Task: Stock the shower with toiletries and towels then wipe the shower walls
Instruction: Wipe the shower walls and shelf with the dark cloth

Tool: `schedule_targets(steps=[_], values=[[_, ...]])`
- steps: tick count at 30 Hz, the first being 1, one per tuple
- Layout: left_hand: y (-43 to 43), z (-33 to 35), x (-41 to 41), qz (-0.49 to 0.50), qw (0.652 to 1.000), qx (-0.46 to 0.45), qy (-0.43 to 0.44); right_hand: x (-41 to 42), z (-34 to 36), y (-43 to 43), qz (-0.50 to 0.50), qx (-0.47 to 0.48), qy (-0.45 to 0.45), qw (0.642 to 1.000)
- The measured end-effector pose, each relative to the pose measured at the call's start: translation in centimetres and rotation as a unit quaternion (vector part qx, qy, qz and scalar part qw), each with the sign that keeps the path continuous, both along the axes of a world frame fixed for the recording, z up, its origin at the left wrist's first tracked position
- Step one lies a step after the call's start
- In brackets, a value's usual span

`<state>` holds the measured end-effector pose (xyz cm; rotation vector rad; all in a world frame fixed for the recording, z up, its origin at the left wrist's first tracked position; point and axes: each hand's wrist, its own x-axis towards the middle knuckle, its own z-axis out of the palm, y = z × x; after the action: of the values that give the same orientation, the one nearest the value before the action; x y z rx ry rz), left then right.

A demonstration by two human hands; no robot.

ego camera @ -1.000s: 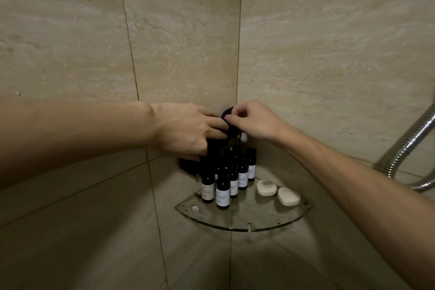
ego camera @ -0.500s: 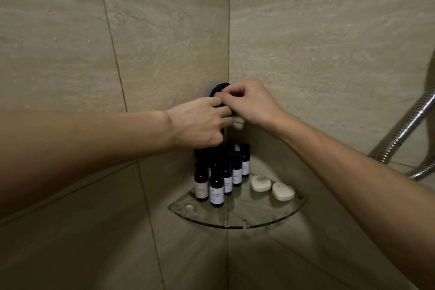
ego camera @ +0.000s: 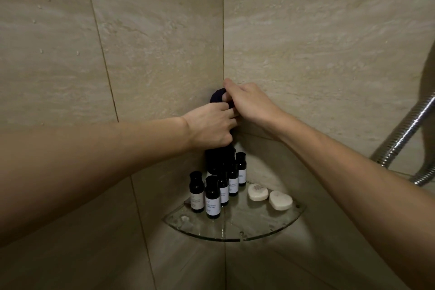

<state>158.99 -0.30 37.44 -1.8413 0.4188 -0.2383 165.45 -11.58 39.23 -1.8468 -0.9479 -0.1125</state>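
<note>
L hand (ego camera: pixel 210 126) curled round a dark cloth (ego camera: pixel 216 98) in the wall corner, R hand (ego camera: pixel 250 104) pinching its top. Cloth hung below the grip, w/ bottles (ego camera: pixel 212 198) beneath on the glass shelf (ego camera: pixel 235 234), soaps (ego camera: pixel 257 192) lower right.

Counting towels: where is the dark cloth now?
Head view, centre: the dark cloth hangs in the wall corner, gripped by left hand and right hand, above the bottles on the glass shelf.

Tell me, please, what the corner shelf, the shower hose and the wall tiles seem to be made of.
The beige veined wall tiles look like polished stone or stone-look ceramic; a light glints on them. The quarter-round clear corner shelf looks like glass: the tiles show through it. The ribbed silver shower hose seems to be shiny metal.
</note>
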Motion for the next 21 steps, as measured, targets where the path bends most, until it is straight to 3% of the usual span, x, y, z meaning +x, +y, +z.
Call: schedule_targets(steps=[10,21], values=[[0.2,-0.8,-0.7,0.018,0.998,0.028,0.058,0.1,-0.6,-0.2,0.009,-0.023,-0.039,0.999],[1.9,-0.7,-3.1,-0.013,0.993,-0.006,0.120,-0.1,-3.5,-0.4,0.016,-0.041,0.010,0.999]])
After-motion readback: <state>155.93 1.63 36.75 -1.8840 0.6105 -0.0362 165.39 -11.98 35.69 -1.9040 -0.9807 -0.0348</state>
